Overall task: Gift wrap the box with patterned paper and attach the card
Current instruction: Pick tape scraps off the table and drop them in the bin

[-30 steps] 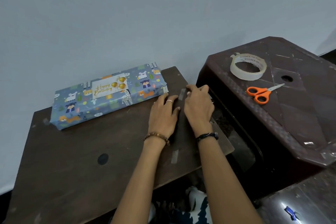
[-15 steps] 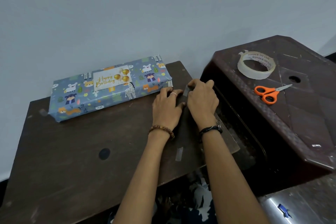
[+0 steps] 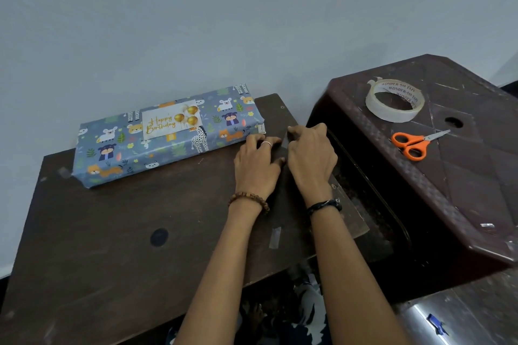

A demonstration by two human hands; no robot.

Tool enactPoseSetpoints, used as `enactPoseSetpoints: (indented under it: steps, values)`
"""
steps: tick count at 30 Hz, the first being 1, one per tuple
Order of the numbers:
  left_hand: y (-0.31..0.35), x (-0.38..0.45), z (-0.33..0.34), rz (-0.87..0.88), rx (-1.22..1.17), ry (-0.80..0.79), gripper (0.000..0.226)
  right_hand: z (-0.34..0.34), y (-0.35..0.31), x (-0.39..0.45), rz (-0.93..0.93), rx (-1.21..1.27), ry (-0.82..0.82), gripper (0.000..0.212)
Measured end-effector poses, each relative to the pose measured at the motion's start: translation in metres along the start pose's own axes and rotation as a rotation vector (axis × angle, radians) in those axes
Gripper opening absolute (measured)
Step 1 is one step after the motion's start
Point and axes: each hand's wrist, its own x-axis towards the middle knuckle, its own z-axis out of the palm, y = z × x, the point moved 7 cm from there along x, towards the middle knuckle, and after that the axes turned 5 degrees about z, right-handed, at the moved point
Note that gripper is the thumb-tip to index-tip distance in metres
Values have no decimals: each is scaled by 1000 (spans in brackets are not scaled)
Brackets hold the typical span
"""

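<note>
The wrapped box (image 3: 168,136) lies flat at the far edge of the dark brown table (image 3: 112,232), against the pale wall (image 3: 224,8), covered in blue paper printed with cartoon animals. A white "Happy Birthday" card (image 3: 170,119) with gold balloons sits on its top face. Just beside the box's right end, both hands are on the table surface. The left hand (image 3: 256,164), wearing a ring and a beaded bracelet, rests palm down with fingers extended flat, the fingertips close to the box end; whether they touch it cannot be determined. The right hand (image 3: 311,155), with a dark band at the wrist, has its fingers curled and pinches the far end of a strip of clear tape (image 3: 286,143) that lies on the table between the two hands. A short piece of tape (image 3: 275,237) is stuck to the table nearer the person. To the right stands a dark brown plastic stool (image 3: 462,190), carrying a tape roll (image 3: 394,100) and orange-handled scissors (image 3: 414,143), set apart from each other.
</note>
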Motion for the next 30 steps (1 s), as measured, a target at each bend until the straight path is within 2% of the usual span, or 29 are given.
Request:
enactPoseSetpoints:
  steps: [7,14,20,25,30]
  values:
    - [-1,1,0,4,-7,4,41,-3,9,5,74,99,72,26]
    - [-2,1,1,2,-16,3,41,5,6,8,14,-12,131,20]
    - [-3,0,-1,16,-37,-3,41,1,8,9,-16,-56,132,29]
    - [-3,-5,0,67,-94,-25,43,-1,8,8,-51,4,137,23]
    - [-5,-4,1,65,-102,-17,43,5,0,13,-93,-78,162,22]
